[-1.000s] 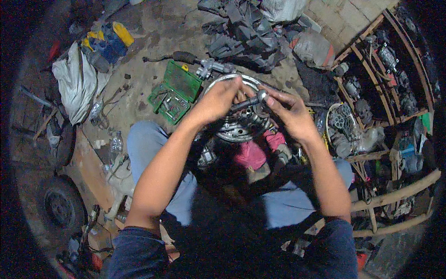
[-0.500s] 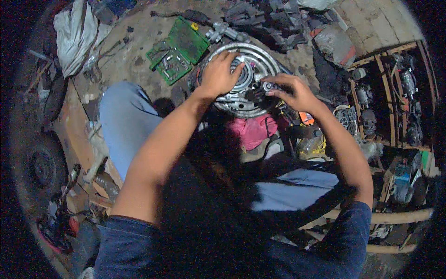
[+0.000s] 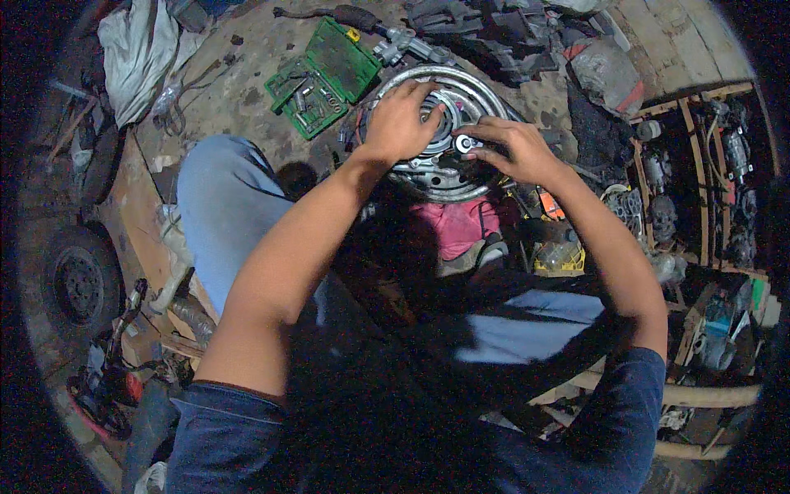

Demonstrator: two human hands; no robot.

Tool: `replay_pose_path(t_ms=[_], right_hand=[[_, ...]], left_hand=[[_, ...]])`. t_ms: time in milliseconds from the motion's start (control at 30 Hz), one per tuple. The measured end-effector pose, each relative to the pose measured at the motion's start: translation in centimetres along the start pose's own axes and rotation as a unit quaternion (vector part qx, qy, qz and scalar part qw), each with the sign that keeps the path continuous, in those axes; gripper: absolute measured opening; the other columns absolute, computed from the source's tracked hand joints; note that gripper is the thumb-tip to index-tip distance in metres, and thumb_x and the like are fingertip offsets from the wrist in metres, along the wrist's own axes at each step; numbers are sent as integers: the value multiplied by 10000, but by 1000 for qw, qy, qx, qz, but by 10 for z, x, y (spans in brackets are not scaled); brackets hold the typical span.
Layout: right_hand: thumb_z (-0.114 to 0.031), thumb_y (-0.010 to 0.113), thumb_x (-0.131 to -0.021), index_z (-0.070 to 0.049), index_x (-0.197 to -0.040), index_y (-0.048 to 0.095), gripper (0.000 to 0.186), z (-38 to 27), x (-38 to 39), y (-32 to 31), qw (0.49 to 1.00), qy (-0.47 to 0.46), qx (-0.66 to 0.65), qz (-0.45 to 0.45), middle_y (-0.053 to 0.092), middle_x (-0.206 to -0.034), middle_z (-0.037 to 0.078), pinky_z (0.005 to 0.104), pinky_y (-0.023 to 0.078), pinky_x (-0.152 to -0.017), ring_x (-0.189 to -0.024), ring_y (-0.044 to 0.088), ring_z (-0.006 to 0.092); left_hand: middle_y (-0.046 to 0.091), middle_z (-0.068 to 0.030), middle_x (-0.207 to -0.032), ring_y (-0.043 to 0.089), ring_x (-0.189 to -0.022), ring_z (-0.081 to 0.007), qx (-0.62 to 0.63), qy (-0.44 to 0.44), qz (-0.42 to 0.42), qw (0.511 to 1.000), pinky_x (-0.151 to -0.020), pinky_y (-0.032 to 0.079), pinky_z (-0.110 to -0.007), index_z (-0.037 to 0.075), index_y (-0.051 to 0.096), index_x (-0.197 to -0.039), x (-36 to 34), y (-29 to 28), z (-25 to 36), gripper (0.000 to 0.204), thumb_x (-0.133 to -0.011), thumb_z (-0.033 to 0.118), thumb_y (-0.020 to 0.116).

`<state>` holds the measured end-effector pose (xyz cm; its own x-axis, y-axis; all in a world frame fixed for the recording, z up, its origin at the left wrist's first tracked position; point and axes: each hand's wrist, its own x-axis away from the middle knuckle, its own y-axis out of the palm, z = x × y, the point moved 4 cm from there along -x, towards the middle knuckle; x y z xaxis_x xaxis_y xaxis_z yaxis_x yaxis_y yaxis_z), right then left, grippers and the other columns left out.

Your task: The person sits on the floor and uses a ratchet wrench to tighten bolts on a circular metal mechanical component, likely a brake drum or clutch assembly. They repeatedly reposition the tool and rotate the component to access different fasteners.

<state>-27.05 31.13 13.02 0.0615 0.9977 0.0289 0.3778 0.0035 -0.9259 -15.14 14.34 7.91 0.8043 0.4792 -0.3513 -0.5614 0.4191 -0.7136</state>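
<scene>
A round silver steel wheel rim (image 3: pixel 481 90) lies flat on the ground before me. In its middle sits a ring-shaped grey metal part (image 3: pixel 445 123). My left hand (image 3: pixel 403 122) rests over that part's left side, fingers stretched out and thumb apart. Between the thumb and fingers of my right hand (image 3: pixel 512 148) is a small silver round piece with a dark hole (image 3: pixel 464 144), held just above the rim's right side. Its exact kind is unclear. Dark parts under my right fingers are hard to make out.
A green toolbox (image 3: pixel 341 62) lies open with several sockets inside. Beyond it is a metal mechanical part (image 3: pixel 407 45). A pink cloth (image 3: pixel 461 230) and a yellow basket (image 3: pixel 561 257) are nearer me. A wooden rack (image 3: pixel 699 165) stands right; a tyre (image 3: pixel 78 280) lies left.
The view has shifted slightly. My right hand has turned the small round piece so its hole faces up more, and brought it closer to the ring-shaped part. My left hand stays on that part.
</scene>
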Motion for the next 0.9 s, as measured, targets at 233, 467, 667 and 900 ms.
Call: replay_pose_path(t_ms=[233, 467, 667, 900], right_hand=[[-390, 676, -932, -106, -1229, 690, 412, -10, 1, 1, 999, 46, 14, 12, 675, -1227, 178, 470, 537, -913, -1066, 661, 398], [-334, 716, -926, 60, -1118, 677, 441, -29, 7, 19, 974, 179, -40, 132, 696, -983, 301, 518, 539, -835, -925, 683, 456], [-289, 775, -870, 99, -988, 670, 418, -42, -6, 24, 954, 278, -65, 95, 685, -841, 313, 528, 549, -742, -810, 683, 484], [-30, 627, -817, -2, -1225, 642, 409, -25, -5, 13, 990, 69, 124, 23, 660, -897, 309, 531, 520, -784, -869, 655, 476]], left_hand=[[624, -229, -1283, 604, -1171, -418, -4, 16, 2, 1000, -1010, 485, -485, 34, 619, -1277, 2, 2, -4, 492, -930, 382, 637], [631, -240, -1266, 603, -1161, -433, -15, 23, 14, 1000, -1009, 482, -493, 28, 622, -1266, 3, 4, -6, 486, -921, 371, 642], [629, -240, -1275, 604, -1163, -433, -4, 15, 8, 1000, -1019, 478, -491, 22, 619, -1282, 1, 5, -7, 492, -916, 351, 645], [619, -235, -1303, 592, -1194, -429, 1, 1, -8, 1000, -1047, 466, -487, 44, 619, -1301, 0, 2, 1, 497, -918, 359, 643]])
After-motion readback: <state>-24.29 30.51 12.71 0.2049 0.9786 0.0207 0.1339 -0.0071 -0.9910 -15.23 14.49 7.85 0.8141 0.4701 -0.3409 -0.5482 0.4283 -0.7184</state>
